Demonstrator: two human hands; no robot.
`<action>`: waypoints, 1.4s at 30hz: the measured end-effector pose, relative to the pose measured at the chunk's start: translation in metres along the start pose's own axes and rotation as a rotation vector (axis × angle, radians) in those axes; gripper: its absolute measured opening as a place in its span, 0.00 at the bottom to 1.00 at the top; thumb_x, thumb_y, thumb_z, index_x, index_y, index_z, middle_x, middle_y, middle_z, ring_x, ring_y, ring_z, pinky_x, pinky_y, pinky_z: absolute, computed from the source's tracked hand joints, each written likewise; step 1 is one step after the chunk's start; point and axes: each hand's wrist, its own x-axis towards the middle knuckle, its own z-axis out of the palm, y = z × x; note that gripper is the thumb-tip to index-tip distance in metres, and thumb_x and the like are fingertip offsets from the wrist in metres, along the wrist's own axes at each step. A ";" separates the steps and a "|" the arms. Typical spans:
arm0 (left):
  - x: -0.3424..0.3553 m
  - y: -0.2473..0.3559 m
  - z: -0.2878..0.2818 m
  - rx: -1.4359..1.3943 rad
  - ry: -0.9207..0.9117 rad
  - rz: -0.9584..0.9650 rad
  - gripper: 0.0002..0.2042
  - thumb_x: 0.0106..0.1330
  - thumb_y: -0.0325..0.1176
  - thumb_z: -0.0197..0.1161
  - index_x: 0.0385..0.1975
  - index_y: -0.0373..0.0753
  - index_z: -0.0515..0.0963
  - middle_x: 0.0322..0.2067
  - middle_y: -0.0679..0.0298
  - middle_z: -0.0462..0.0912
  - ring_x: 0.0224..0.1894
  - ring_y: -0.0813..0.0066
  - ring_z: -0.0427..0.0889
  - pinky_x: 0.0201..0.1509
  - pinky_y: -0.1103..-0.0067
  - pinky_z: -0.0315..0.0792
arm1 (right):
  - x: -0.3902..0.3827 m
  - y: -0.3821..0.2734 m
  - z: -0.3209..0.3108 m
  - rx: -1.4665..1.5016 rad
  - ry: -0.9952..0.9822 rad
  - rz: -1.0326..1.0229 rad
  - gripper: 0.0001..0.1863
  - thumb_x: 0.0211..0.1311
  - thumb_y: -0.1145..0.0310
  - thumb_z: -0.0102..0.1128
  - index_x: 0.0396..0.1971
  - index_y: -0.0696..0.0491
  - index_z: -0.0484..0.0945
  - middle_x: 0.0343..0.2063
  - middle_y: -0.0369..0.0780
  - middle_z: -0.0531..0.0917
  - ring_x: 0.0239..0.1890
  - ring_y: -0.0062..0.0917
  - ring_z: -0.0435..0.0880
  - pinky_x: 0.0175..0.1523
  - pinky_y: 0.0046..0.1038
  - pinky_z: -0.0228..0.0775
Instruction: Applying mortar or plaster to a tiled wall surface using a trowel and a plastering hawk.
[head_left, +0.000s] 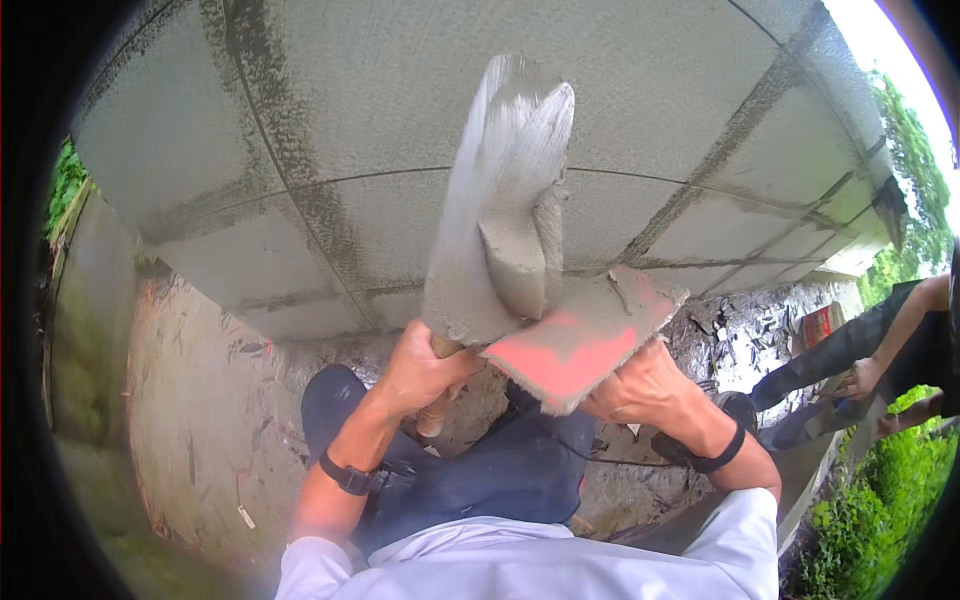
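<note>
My left hand (428, 368) is closed around the wooden handle of a trowel (462, 255). Its long blade points up toward the wall and carries a thick lump of wet grey mortar (517, 245). My right hand (640, 388) grips a flat red float (570, 350) from underneath, its fingers partly hidden by the plate. Grey mortar smears the float's upper face, and its left edge meets the lower end of the trowel blade. Beyond both tools stands a grey panelled wall (390, 235) with dark joint lines and smeared bands along some seams.
Wet, littered ground (215, 420) lies below the wall. At the right another person's arm and hand (865, 378) show beside dark trousers, near a red container (818, 325). A mossy low wall (90, 320) runs along the left, and green plants (880, 520) grow at lower right.
</note>
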 end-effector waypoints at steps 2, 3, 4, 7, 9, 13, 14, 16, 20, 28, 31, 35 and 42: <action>-0.003 0.015 -0.001 0.043 0.000 0.108 0.08 0.58 0.27 0.64 0.33 0.36 0.73 0.21 0.68 0.76 0.21 0.81 0.74 0.26 0.81 0.69 | -0.008 0.005 0.007 -0.074 0.023 -0.017 0.27 0.49 0.61 0.64 0.51 0.55 0.77 0.47 0.45 0.81 0.48 0.43 0.81 0.56 0.43 0.70; -0.004 0.019 -0.004 0.082 0.009 0.204 0.08 0.56 0.26 0.64 0.33 0.36 0.73 0.22 0.67 0.76 0.24 0.79 0.75 0.30 0.81 0.69 | -0.011 0.005 0.008 -0.129 0.005 -0.048 0.25 0.52 0.60 0.62 0.51 0.55 0.77 0.47 0.45 0.81 0.49 0.43 0.80 0.58 0.45 0.68; -0.003 0.020 -0.009 0.088 0.001 0.208 0.08 0.56 0.26 0.64 0.33 0.36 0.73 0.22 0.67 0.76 0.24 0.79 0.75 0.30 0.81 0.69 | -0.014 0.006 0.008 -0.184 -0.014 -0.076 0.24 0.54 0.60 0.60 0.51 0.54 0.77 0.47 0.44 0.81 0.51 0.43 0.79 0.59 0.47 0.66; -0.001 0.023 -0.014 0.590 0.000 0.401 0.11 0.52 0.25 0.64 0.35 0.37 0.72 0.21 0.57 0.75 0.25 0.66 0.77 0.32 0.74 0.70 | -0.025 0.015 -0.002 -0.192 -0.101 -0.066 0.25 0.56 0.56 0.59 0.52 0.53 0.77 0.49 0.43 0.80 0.53 0.40 0.77 0.61 0.50 0.63; 0.002 0.024 -0.012 0.667 -0.018 0.435 0.11 0.52 0.26 0.65 0.34 0.37 0.72 0.21 0.57 0.76 0.25 0.62 0.78 0.31 0.73 0.70 | -0.040 0.029 0.010 -0.200 0.000 -0.076 0.26 0.56 0.55 0.59 0.53 0.52 0.76 0.50 0.43 0.79 0.53 0.38 0.77 0.61 0.50 0.62; 0.007 0.024 -0.023 0.872 -0.007 0.395 0.13 0.52 0.27 0.68 0.34 0.38 0.72 0.23 0.52 0.79 0.28 0.51 0.81 0.31 0.67 0.72 | -0.042 0.051 0.016 -0.063 0.255 -0.086 0.28 0.56 0.55 0.63 0.55 0.52 0.74 0.49 0.43 0.77 0.54 0.35 0.75 0.62 0.49 0.63; 0.010 0.023 -0.026 0.943 0.008 0.365 0.13 0.52 0.28 0.68 0.35 0.38 0.72 0.24 0.51 0.80 0.29 0.49 0.81 0.31 0.66 0.72 | -0.044 0.056 0.013 -0.075 0.251 -0.074 0.28 0.56 0.55 0.63 0.55 0.52 0.74 0.49 0.43 0.77 0.54 0.35 0.75 0.62 0.49 0.63; 0.012 0.018 -0.036 1.014 0.029 0.321 0.14 0.52 0.28 0.68 0.36 0.37 0.73 0.25 0.49 0.80 0.31 0.47 0.81 0.32 0.65 0.73 | -0.045 0.067 0.008 0.204 0.270 0.172 0.28 0.55 0.60 0.67 0.55 0.52 0.74 0.48 0.44 0.76 0.53 0.36 0.76 0.61 0.45 0.66; 0.013 -0.015 -0.052 1.182 0.122 0.073 0.14 0.52 0.28 0.66 0.37 0.35 0.73 0.27 0.46 0.80 0.35 0.41 0.79 0.37 0.63 0.73 | -0.060 0.149 0.007 -0.456 0.164 0.074 0.30 0.54 0.66 0.69 0.57 0.57 0.70 0.48 0.47 0.78 0.50 0.37 0.79 0.58 0.39 0.72; -0.038 -0.054 -0.046 0.908 0.353 -0.129 0.15 0.50 0.30 0.63 0.36 0.30 0.73 0.25 0.44 0.79 0.32 0.43 0.81 0.36 0.65 0.73 | -0.088 0.260 0.016 -0.269 0.074 0.328 0.24 0.61 0.65 0.63 0.53 0.59 0.66 0.37 0.51 0.80 0.46 0.51 0.77 0.54 0.45 0.65; -0.043 -0.053 -0.037 0.824 0.329 -0.167 0.13 0.49 0.28 0.62 0.32 0.29 0.71 0.22 0.47 0.76 0.26 0.53 0.75 0.33 0.68 0.71 | -0.078 0.273 0.002 -0.155 -0.104 0.424 0.21 0.63 0.62 0.61 0.49 0.59 0.67 0.35 0.52 0.78 0.42 0.50 0.76 0.51 0.45 0.65; -0.043 -0.064 -0.031 0.797 0.316 -0.140 0.11 0.47 0.26 0.60 0.29 0.29 0.70 0.19 0.49 0.74 0.21 0.66 0.69 0.31 0.70 0.69 | -0.062 0.265 -0.019 -0.186 -0.028 0.471 0.19 0.63 0.64 0.61 0.47 0.59 0.68 0.33 0.51 0.79 0.41 0.48 0.78 0.49 0.43 0.64; -0.042 -0.075 -0.017 0.753 0.253 -0.153 0.14 0.51 0.32 0.65 0.31 0.31 0.71 0.22 0.46 0.76 0.24 0.52 0.74 0.33 0.67 0.70 | -0.048 0.234 0.009 -0.335 0.040 0.239 0.18 0.60 0.68 0.61 0.46 0.59 0.67 0.34 0.50 0.81 0.45 0.44 0.80 0.56 0.44 0.66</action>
